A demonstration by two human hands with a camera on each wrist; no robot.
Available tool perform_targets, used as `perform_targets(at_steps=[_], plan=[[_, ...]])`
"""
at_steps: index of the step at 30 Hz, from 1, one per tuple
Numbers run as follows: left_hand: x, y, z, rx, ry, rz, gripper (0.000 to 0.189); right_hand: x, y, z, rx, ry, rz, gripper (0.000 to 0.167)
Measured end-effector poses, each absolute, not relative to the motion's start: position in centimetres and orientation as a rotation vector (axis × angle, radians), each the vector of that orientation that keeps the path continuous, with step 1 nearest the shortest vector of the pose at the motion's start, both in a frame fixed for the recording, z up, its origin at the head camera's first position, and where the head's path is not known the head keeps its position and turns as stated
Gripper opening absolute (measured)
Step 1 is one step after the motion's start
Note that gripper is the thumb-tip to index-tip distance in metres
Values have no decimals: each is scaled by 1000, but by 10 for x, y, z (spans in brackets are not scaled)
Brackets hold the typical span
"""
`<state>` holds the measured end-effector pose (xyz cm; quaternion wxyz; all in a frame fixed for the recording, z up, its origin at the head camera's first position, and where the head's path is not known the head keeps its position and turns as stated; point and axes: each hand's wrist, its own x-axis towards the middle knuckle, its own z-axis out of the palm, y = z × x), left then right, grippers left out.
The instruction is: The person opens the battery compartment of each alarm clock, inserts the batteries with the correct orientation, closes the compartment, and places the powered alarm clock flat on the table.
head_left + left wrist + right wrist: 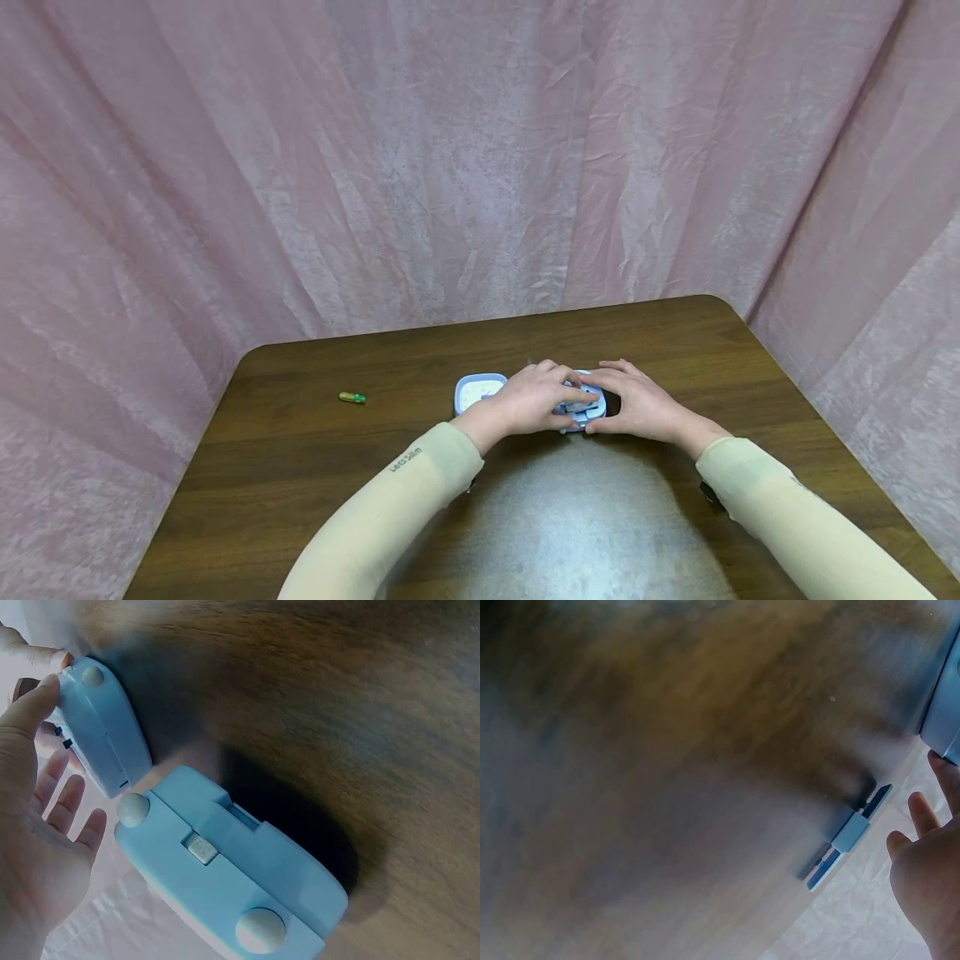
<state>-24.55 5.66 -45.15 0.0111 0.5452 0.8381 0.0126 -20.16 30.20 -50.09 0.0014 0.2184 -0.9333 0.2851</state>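
In the head view, my left hand (528, 400) and right hand (641, 404) meet at a small pale-blue clock (596, 414), its back turned up. My right hand grips its right side, thumb at the near edge. The left thumb and forefinger hold it from the left and partly cover it; whether something small lies beneath them is hidden. The left wrist view shows this clock's side (109, 727) with a round foot, while the other left fingers spread loosely. A second blue clock (480, 392), white face up, lies by the left wrist.
A green-and-yellow battery (352, 397) lies on the wooden table (300, 467), left of the clocks. In the right wrist view, a thin blue strip-like piece (851, 832) lies near the table's far edge. Pink curtains (465, 167) hang behind and beside the table.
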Motion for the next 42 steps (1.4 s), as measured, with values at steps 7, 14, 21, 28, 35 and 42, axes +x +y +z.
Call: perform_targets(at_steps=[7,14,21,28,35,42], plan=[[-246,56,-451,1709,2606,-31,57,-202,302,-500,661,-2956,904,83],[-246,56,-449,1693,2614,-84,56,-200,302,-498,667,-2954,916,83],[-243,57,-448,1709,2637,-253,56,-201,301,-497,661,-2957,912,85],[-242,58,-448,1740,2650,-304,56,-201,301,-498,650,-2965,918,85],[-241,57,-449,1752,2655,-273,50,-202,302,-499,648,-2958,906,86],[-239,56,-452,1733,2676,-304,51,-202,302,-500,642,-2967,892,86]])
